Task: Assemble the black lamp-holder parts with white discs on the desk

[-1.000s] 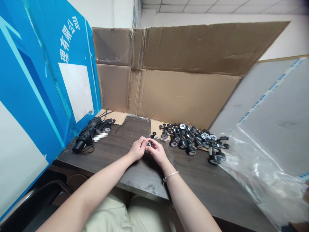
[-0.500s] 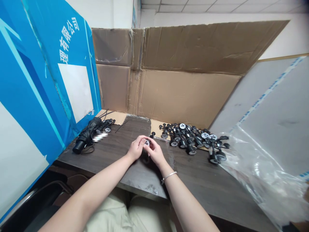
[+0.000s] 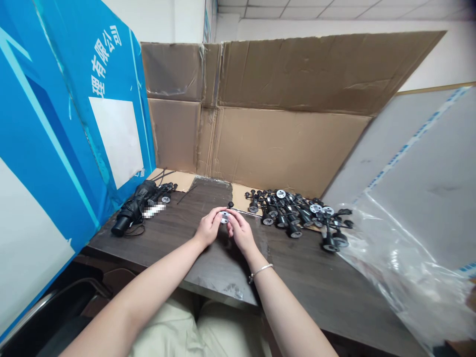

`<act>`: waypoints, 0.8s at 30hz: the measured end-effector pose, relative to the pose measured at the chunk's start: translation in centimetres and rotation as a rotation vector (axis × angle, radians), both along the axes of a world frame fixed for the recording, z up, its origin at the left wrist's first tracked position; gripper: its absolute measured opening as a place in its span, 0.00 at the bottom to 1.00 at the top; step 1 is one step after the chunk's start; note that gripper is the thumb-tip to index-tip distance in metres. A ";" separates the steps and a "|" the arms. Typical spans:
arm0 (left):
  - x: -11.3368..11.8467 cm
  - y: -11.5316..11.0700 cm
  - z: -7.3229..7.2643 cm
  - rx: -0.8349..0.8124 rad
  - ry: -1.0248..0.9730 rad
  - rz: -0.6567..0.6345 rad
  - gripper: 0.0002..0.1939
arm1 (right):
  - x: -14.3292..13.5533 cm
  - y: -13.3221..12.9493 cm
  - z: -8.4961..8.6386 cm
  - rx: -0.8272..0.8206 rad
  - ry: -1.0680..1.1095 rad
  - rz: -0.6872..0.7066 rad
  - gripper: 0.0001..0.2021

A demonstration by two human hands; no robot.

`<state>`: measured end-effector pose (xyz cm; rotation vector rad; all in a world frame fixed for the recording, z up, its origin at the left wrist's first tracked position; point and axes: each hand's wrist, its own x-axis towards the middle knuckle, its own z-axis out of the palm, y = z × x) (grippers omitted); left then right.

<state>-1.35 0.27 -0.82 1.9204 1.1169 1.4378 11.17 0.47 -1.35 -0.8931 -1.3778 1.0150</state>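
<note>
The left hand point(image 3: 208, 230), left of the heap of black fittings point(image 3: 281, 218), has its fingers curled nearly closed on a white-faced round fitting point(image 3: 225, 217). This fitting, also left of the heap, touches both hands, neither nearer; its long axis is unclear. The right hand point(image 3: 241, 234), nearest the heap, pinches its opposite rim.
</note>
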 end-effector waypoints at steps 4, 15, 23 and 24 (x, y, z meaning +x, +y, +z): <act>0.1 -0.1 0.1 0.022 0.014 -0.011 0.14 | 0.0 -0.1 -0.1 0.016 -0.073 -0.043 0.21; 0.2 0.2 -0.5 0.112 0.055 0.048 0.12 | -0.4 -0.7 0.1 0.362 -0.429 -0.222 0.17; 0.3 0.3 -0.3 0.167 0.070 0.069 0.12 | -0.8 -0.8 0.2 0.424 -0.519 -0.344 0.17; 0.3 0.3 -0.3 0.164 0.067 0.073 0.11 | -0.8 -0.8 0.2 0.425 -0.522 -0.354 0.17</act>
